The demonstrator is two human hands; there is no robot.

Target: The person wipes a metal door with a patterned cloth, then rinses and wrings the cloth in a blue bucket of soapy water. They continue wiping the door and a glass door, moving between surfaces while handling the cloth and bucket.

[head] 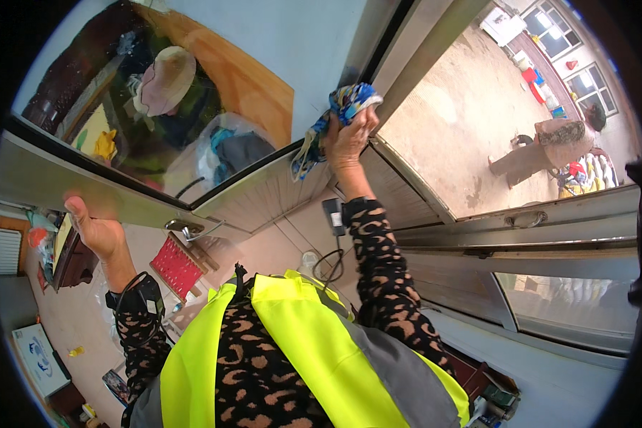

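A bunched blue patterned cloth (348, 104) is in my right hand (351, 134), pressed at the corner where the glass pane (321, 48) meets the door's metal frame. A loose end of the cloth hangs down to the left over the frame. My left hand (104, 232) is at the edge of the metal door frame (123, 200), thumb on the near face, the fingers hidden behind the edge. A metal door handle (184, 227) juts out to the right of that hand. The pane reflects a person in a pale hat.
Beyond the doorway, a person (559, 142) stoops in a concrete yard (449, 107). A red woven folding stool (176, 267) stands on the tiled floor below the handle. A black adapter box (333, 214) with a cable hangs by my right sleeve. Another glazed panel (567, 305) is at right.
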